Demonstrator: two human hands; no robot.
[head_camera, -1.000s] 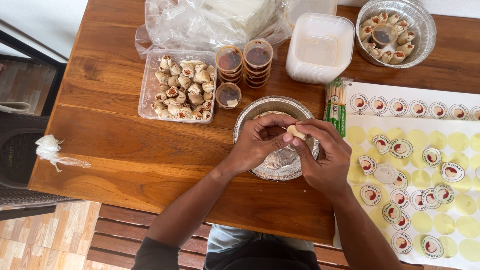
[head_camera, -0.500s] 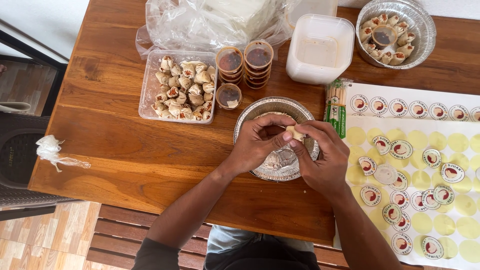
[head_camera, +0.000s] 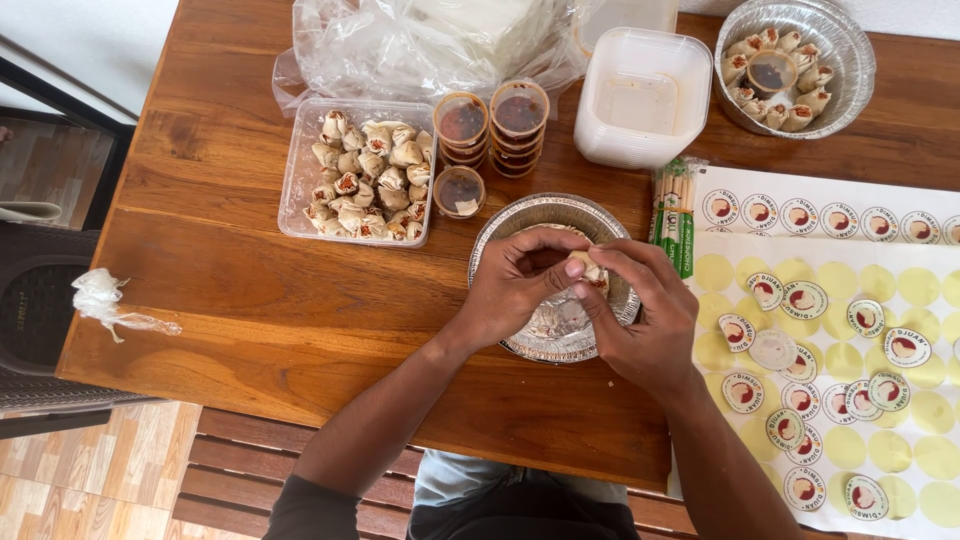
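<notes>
- Head view, straight down on a wooden table (head_camera: 250, 300), both hands meeting over a round foil tray (head_camera: 520, 222).
- Left hand (head_camera: 515, 285) curled, fingers narrow, pinching one small dumpling (head_camera: 590, 270) from the left side.
- Right hand (head_camera: 640, 320) closing on the same dumpling from the right, fingertips bunched tight around it.
- Dumpling held just above the foil tray, near its right rim; more pale pieces lying in the tray under the palms, mostly hidden.
- Against half a second ago: dumpling lower and tucked deeper between the fingers, less of it showing; a second ago it stuck out plainly above the right thumb.
- Hands otherwise in the same spot over the tray, wrists barely shifted.
- Nothing else moved: clear plastic box (head_camera: 300, 180) of dumplings left of the tray, stack of small sauce cups (head_camera: 490, 125) just behind it.
- White lidded container (head_camera: 640, 95) further back, second foil tray (head_camera: 850, 50) packed with dumplings and a sauce cup at top right.
- Sticker sheet (head_camera: 900, 420) with round labels to the right, chopstick packets (head_camera: 673, 205) beside the tray's right edge.
- Crumpled plastic bag (head_camera: 400, 45) at the back, scrap of plastic wrap (head_camera: 105, 300) at the table's left edge.
</notes>
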